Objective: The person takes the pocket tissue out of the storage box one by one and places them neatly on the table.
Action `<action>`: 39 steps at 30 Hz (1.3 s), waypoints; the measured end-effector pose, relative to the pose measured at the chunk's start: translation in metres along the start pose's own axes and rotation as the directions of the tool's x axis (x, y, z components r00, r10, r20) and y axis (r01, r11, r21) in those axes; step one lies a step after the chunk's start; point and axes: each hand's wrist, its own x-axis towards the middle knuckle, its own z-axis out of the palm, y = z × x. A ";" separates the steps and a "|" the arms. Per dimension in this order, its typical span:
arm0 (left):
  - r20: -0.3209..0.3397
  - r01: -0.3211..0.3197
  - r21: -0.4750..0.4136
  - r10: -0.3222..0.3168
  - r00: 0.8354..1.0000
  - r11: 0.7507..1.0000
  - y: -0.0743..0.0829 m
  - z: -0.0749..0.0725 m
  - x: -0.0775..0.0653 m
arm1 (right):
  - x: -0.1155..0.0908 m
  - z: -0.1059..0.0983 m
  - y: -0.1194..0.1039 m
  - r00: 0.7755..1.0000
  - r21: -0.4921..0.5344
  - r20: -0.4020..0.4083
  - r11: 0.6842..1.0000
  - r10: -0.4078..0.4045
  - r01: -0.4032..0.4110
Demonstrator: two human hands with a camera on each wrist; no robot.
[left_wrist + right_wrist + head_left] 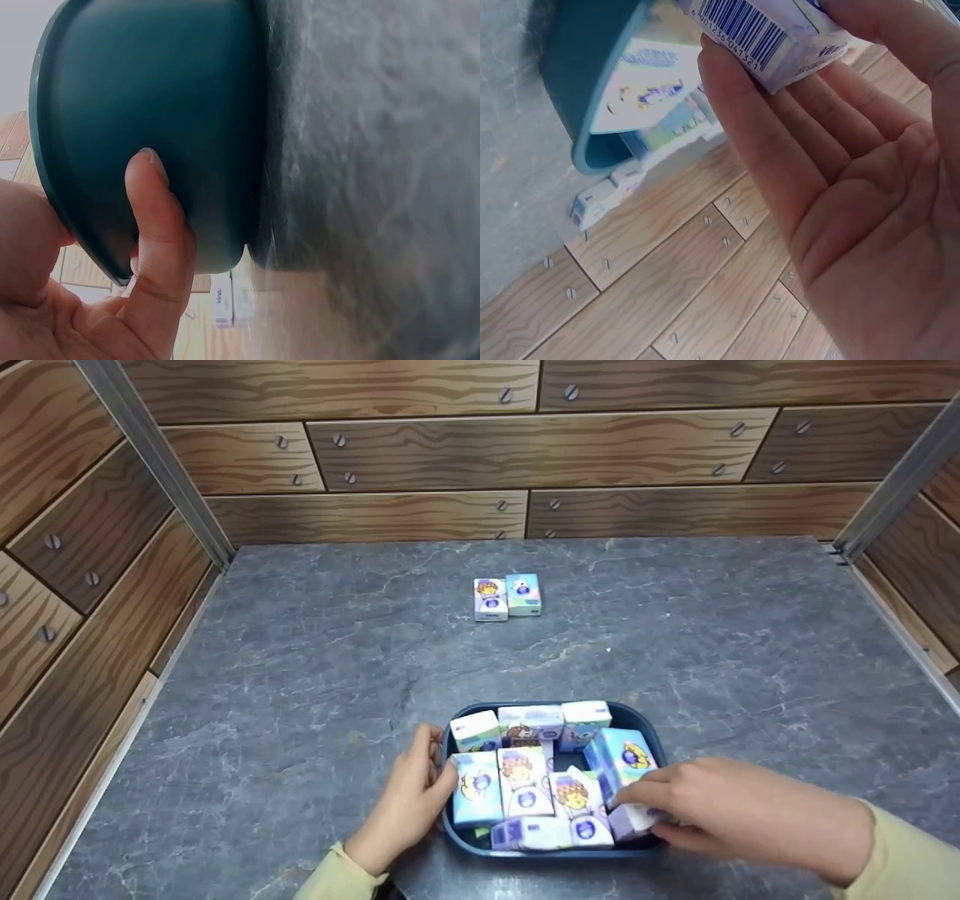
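Observation:
A dark blue-green plastic basin (pixel 559 854) stands near the table's front edge, filled with several small printed tissue packs (pixel 525 780). My left hand (pixel 409 791) grips the basin's left rim; in the left wrist view a finger (pixel 156 202) lies along its outer wall (pixel 165 97). With my right hand (pixel 712 802) I pinch a pale purple tissue pack (pixel 631 820) at the basin's front right corner. The right wrist view shows this pack's barcode (pixel 739 30) between thumb and fingers, beside the basin rim. A blue tissue pack (pixel 626 757) leans just behind it.
Two more tissue packs, one white and purple (pixel 490 600), one light blue (pixel 523 594), lie side by side farther back on the grey marbled table (pixel 315 660). Wood-patterned panels (pixel 525 450) enclose the back and sides, with metal posts (pixel 161 465) at the corners.

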 end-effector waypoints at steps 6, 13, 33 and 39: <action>-0.007 0.006 -0.005 -0.006 1.000 1.000 0.000 -0.002 0.000 | 0.003 -0.022 -0.003 0.995 -0.065 -0.075 0.996 -0.062 0.057; -0.024 0.000 0.003 0.000 1.000 1.000 0.000 -0.003 0.001 | 0.011 -0.065 0.008 0.972 0.073 -0.204 0.988 -0.120 0.138; -0.016 -0.021 -0.027 0.021 1.000 0.999 0.001 0.000 0.000 | 0.065 -0.075 0.142 0.925 0.003 -0.180 0.941 0.334 -0.339; -0.004 -0.001 -0.060 0.001 1.000 0.998 -0.001 -0.001 0.001 | 0.081 -0.040 0.156 0.942 -0.108 -0.168 0.945 0.290 -0.310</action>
